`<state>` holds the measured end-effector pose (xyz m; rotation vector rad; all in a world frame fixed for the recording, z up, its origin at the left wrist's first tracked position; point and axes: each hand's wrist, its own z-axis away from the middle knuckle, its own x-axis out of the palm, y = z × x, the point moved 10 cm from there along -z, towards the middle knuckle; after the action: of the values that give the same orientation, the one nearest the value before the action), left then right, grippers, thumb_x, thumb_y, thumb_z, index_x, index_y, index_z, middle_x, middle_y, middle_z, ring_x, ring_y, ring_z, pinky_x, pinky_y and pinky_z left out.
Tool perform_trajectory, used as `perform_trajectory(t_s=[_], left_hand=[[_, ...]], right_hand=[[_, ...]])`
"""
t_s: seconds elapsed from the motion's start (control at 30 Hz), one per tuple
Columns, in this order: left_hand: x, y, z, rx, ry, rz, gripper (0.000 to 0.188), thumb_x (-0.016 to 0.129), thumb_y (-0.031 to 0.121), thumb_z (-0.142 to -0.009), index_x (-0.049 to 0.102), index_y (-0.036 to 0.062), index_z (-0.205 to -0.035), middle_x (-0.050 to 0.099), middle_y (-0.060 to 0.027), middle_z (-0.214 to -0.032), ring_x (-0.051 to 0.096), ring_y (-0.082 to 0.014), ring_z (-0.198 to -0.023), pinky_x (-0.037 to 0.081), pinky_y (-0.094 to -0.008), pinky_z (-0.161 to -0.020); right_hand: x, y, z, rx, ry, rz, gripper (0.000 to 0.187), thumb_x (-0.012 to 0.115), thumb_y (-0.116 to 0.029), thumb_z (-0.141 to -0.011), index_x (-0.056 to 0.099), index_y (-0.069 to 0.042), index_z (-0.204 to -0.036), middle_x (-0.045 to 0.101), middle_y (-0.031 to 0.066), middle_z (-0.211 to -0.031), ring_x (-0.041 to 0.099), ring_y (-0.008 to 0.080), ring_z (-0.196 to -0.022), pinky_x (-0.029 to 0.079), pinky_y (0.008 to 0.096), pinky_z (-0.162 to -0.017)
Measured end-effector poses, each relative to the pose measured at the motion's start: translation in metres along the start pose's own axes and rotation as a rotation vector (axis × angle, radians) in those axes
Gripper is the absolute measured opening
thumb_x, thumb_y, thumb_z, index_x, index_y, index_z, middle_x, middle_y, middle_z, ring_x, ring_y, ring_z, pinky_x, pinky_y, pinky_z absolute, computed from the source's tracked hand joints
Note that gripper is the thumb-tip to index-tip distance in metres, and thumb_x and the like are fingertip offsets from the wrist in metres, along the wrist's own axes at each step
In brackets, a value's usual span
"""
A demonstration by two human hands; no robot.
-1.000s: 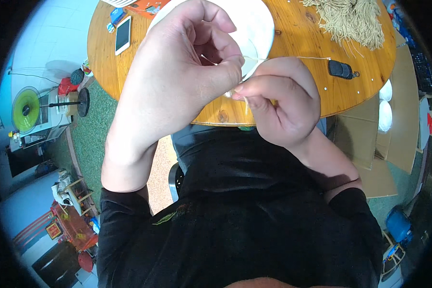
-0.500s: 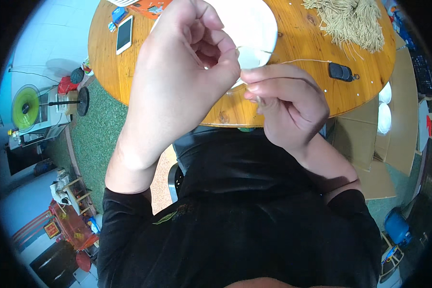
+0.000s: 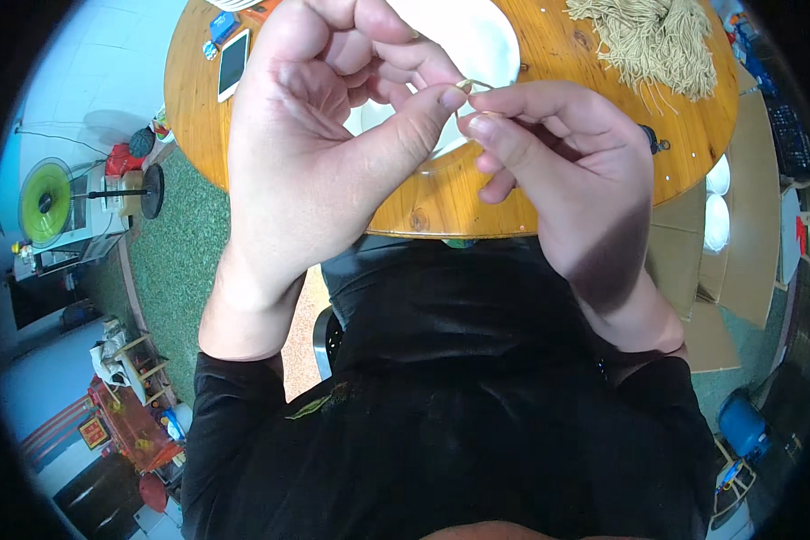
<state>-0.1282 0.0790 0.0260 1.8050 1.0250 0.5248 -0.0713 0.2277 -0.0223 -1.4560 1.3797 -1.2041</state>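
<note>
A thin beige cord [image 3: 465,85] is pinched between both hands above the round wooden table [image 3: 477,211]. My left hand [image 3: 333,162] grips it between thumb and forefinger, and a small loop or knot shows at the fingertips. Close beside it, my right hand [image 3: 585,166] pinches the cord with thumb and forefinger, its other fingers curled beneath. Behind the hands lies a white round dish [image 3: 481,40], partly covered by them. A heap of similar beige cords [image 3: 652,40] rests at the table's far right.
A white phone [image 3: 234,65] lies on the table's left, beside a small blue packet [image 3: 222,27]. Part of a dark key fob [image 3: 650,138] shows behind my right hand. Cardboard [image 3: 749,225] stands to the right of the table; a green-bladed fan [image 3: 47,201] is at far left.
My right hand has turned and risen, its thumb now on top against the cord. My left hand has opened out its palm somewhat while still pinching, and the fingertips of both hands sit higher.
</note>
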Motion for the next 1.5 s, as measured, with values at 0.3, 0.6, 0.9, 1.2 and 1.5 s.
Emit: perform_trajectory(t_s=[0.3, 0.6, 0.9, 1.2, 1.5], left_hand=[[0.001, 0.008, 0.0, 0.078, -0.019, -0.002, 0.04, 0.074, -0.017, -0.094, 0.054, 0.0025, -0.121, 0.075, -0.018, -0.108, 0.074, -0.0224, -0.103, 0.059, -0.0332, -0.095], [0.001, 0.002, -0.005, -0.083, 0.053, -0.022, 0.034, 0.078, -0.008, -0.093, 0.052, 0.0028, -0.111, 0.072, -0.0142, -0.1, 0.071, -0.0179, -0.091, 0.056, -0.0313, -0.084], [0.008, 0.01, -0.013, -0.103, 0.012, -0.116, 0.032, 0.077, -0.009, -0.095, 0.051, 0.005, -0.108, 0.073, -0.0114, -0.101, 0.072, -0.013, -0.094, 0.057, -0.0276, -0.088], [0.008, 0.003, -0.013, -0.132, 0.052, -0.027, 0.031, 0.074, -0.006, -0.097, 0.057, 0.0012, -0.122, 0.073, -0.0078, -0.106, 0.071, -0.0138, -0.095, 0.057, -0.0291, -0.089], [0.035, 0.046, -0.001, 0.405, -0.263, -0.796, 0.024, 0.085, -0.007, -0.084, 0.079, -0.0037, -0.106, 0.077, -0.012, -0.104, 0.076, -0.0242, -0.099, 0.061, -0.0328, -0.087]], right_hand=[[0.001, -0.015, -0.007, -0.076, -0.008, 0.255, 0.012, 0.072, -0.007, -0.105, 0.077, 0.001, -0.111, 0.072, 0.0033, -0.084, 0.064, 0.0058, -0.067, 0.05, 0.0209, -0.058], [0.003, -0.005, -0.015, 0.147, -0.168, 0.257, 0.014, 0.07, -0.009, -0.106, 0.075, 0.001, -0.113, 0.072, 0.0032, -0.085, 0.06, 0.0057, -0.066, 0.049, 0.0221, -0.057], [0.008, -0.007, -0.019, 0.106, -0.249, 0.286, 0.015, 0.071, -0.009, -0.105, 0.075, 0.002, -0.114, 0.074, 0.003, -0.091, 0.059, 0.0048, -0.07, 0.046, 0.0211, -0.058], [0.002, -0.007, -0.014, 0.07, -0.174, 0.22, 0.013, 0.066, -0.006, -0.108, 0.071, 0.003, -0.115, 0.077, 0.0076, -0.101, 0.057, 0.006, -0.066, 0.046, 0.0215, -0.057], [-0.004, -0.004, -0.011, 0.145, -0.188, 0.226, 0.015, 0.064, -0.004, -0.108, 0.074, 0.004, -0.114, 0.079, 0.01, -0.105, 0.059, 0.0087, -0.065, 0.048, 0.0234, -0.06]])
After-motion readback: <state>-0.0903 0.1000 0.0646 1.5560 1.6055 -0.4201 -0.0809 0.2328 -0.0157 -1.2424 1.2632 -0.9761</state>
